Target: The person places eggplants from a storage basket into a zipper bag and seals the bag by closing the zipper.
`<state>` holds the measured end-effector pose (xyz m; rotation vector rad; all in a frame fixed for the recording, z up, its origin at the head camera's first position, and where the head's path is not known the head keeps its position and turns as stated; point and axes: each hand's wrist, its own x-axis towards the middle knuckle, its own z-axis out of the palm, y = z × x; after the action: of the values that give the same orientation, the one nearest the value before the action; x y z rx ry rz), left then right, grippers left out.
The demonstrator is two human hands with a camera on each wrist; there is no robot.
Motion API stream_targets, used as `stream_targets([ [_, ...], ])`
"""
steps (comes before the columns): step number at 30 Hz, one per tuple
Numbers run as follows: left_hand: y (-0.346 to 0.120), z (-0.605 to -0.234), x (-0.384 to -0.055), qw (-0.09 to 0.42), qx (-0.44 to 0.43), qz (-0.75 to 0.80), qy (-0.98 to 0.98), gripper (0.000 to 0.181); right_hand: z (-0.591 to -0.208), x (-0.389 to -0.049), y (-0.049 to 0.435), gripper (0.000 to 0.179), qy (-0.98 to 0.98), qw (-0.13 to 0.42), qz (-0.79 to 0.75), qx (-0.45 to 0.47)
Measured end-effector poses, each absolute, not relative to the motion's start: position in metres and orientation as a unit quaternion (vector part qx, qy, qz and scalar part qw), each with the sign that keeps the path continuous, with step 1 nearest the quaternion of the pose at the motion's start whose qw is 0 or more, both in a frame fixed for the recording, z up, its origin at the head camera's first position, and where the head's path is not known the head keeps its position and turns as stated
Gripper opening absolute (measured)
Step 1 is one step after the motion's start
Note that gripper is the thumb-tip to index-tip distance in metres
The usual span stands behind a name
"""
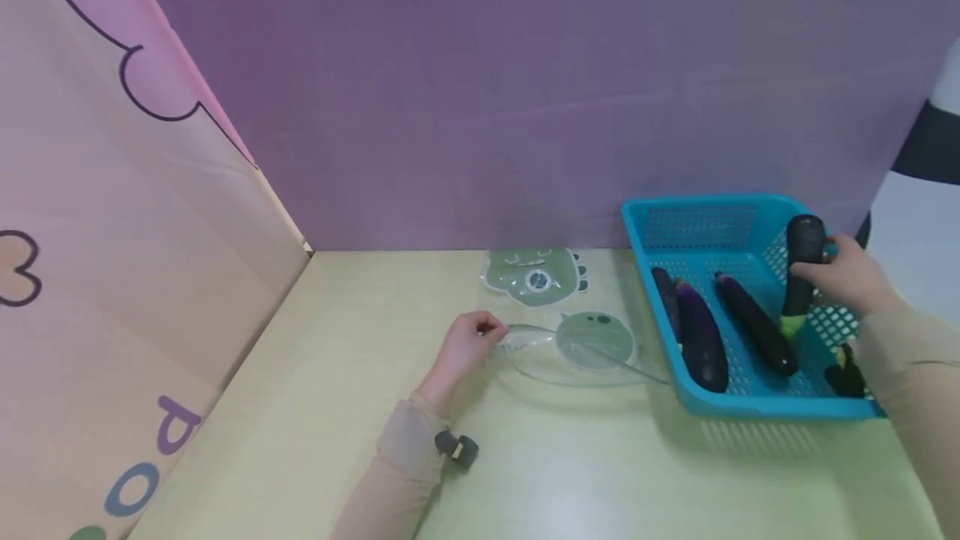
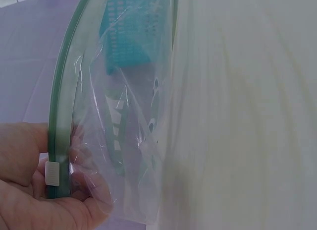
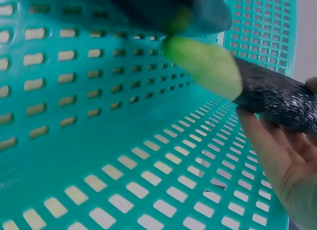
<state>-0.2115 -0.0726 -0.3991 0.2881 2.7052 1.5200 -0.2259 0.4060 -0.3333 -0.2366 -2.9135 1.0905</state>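
In the head view my right hand (image 1: 855, 277) grips a dark eggplant (image 1: 804, 252) over the right side of a blue plastic basket (image 1: 780, 408). Its light green stem end (image 3: 205, 66) points down into the basket, and the right wrist view shows fingers (image 3: 277, 145) wrapped around the dark body. Left of the basket, my left hand (image 1: 468, 344) pinches the top edge of a clear zip bag (image 2: 131, 160). The bag's green zip strip (image 2: 60, 101) carries a white slider (image 2: 52, 173) between thumb and fingers. Its mouth gapes toward the basket.
Several more eggplants (image 1: 701, 336) lie in the basket, with another dark one (image 1: 846, 373) in its near right corner. Green cartoon prints (image 1: 536, 277) show on the pale table (image 1: 300, 440) behind the bag. A purple cloth (image 1: 487, 90) hangs along the back, and a printed panel (image 1: 112, 232) borders the left.
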Motion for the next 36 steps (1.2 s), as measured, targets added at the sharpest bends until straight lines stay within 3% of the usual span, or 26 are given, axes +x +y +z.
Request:
stream_targets([
  [13,-0.073,-0.396,-0.214,0.012,0.092,0.490,0.867,0.012,-0.322,-0.228,0.412,0.082,-0.924,0.060,0.367,-0.086],
  [21,-0.074,-0.397,-0.214,0.019,0.094,0.487,0.868,0.011,-0.338,-0.248,0.424,0.079,-0.921,0.078,0.346,-0.162],
  [25,-0.073,-0.397,-0.214,0.018,0.096,0.491,0.866,0.012,-0.329,-0.243,0.414,0.081,-0.908,0.070,0.392,-0.130],
  [31,-0.073,-0.397,-0.214,0.018,0.092,0.492,0.866,0.012,-0.309,-0.235,0.393,0.079,-0.876,0.010,0.479,-0.066],
  [36,-0.074,-0.399,-0.214,0.018,0.096,0.491,0.866,0.012,-0.334,-0.262,0.410,0.080,-0.764,0.013,0.643,-0.052],
])
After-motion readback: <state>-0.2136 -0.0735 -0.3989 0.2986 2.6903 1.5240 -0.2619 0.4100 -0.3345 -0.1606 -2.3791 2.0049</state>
